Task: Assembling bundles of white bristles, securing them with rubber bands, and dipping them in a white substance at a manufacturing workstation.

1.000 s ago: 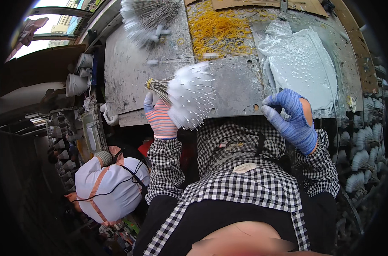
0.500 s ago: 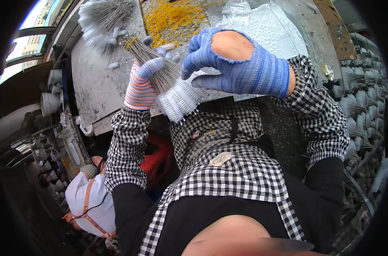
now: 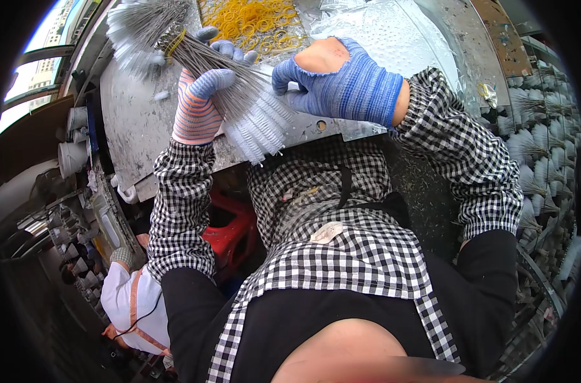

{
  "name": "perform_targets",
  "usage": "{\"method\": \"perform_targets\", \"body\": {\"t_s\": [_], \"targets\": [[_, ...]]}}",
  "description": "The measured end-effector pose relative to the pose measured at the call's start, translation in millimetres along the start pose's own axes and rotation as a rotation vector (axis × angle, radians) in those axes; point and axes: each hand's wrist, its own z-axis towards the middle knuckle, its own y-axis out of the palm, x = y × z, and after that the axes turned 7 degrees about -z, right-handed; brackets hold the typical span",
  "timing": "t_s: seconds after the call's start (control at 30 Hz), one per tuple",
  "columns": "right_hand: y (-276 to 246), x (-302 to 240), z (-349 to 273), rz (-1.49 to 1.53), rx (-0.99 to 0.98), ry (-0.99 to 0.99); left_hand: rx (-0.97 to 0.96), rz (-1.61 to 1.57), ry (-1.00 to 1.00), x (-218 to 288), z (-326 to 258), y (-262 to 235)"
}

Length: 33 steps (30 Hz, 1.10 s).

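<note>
My left hand point(image 3: 201, 102), in an orange-and-white striped glove with blue fingertips, is closed round a bundle of thin wire brushes point(image 3: 258, 124). Their white bristle ends fan out toward me over the table's front edge. A yellow rubber band point(image 3: 174, 43) circles the wire stems at the far end. My right hand point(image 3: 345, 80) wears a blue glove torn open across the back. Its thumb and forefinger are pinched at the bundle's right side, where a thin wire stem runs to them. The fingertips partly hide what they grip.
Another heap of white-bristled brushes point(image 3: 140, 32) lies at the table's far left. Yellow rubber bands point(image 3: 255, 25) are scattered at the back beside a clear plastic sheet point(image 3: 380, 32). Racks of brushes point(image 3: 539, 140) stand at right. A red stool point(image 3: 230, 233) and another person point(image 3: 134, 303) are at lower left.
The bundle has shifted left and away from me, and its bristle ends have spread from a compact clump into a fan. My right hand has moved slightly left, its fingers now closed together.
</note>
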Motion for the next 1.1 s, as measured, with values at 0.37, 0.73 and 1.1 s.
{"method": "perform_targets", "body": {"t_s": [0.37, 0.73, 1.1], "targets": [[-10.1, 19.2, -0.5, 0.035, -0.069, 0.096, -0.083, -0.13, 0.037, -10.4, 36.0, 10.8], [-29.3, 51.1, -23.2, 0.15, -0.049, 0.205, -0.366, -0.146, 0.08, -35.5, 83.4, 44.8], [-37.3, 61.1, -34.3, 0.228, 0.075, 0.314, -0.167, -0.099, 0.07, -41.9, 102.1, 76.5]]}}
